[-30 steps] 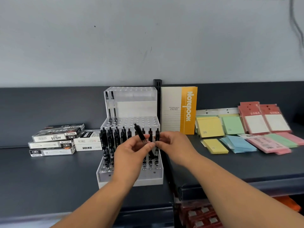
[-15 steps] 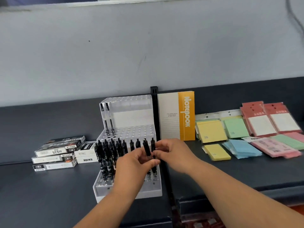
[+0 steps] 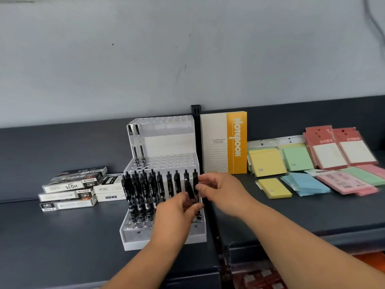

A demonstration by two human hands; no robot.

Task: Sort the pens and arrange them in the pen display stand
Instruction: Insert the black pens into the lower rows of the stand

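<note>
- Well left of the fingers: stacked black-and-white cardboard pen boxes (image 3: 70,188), lying flat on the dark shelf (image 3: 62,247).
- Just left of and behind the fingers: white tiered plastic pen display stand (image 3: 166,161). Black clip pens (image 3: 145,190) stand upright in its front rows, and two clear pens (image 3: 136,142) stand at the top tier's left corner.
- Left hand (image 3: 175,215): fingers curled, pinching one black pen (image 3: 190,189) by its lower half. The pen is near upright, over the stand's right end.
- Right hand (image 3: 220,192): fingers loosely curled, tips just beside that pen's top; contact cannot be told.
- Behind the right fingers: yellow-and-white notebook (image 3: 224,142), upright.
- Well right of the fingers: pastel sticky-note pads (image 3: 268,163).
</note>
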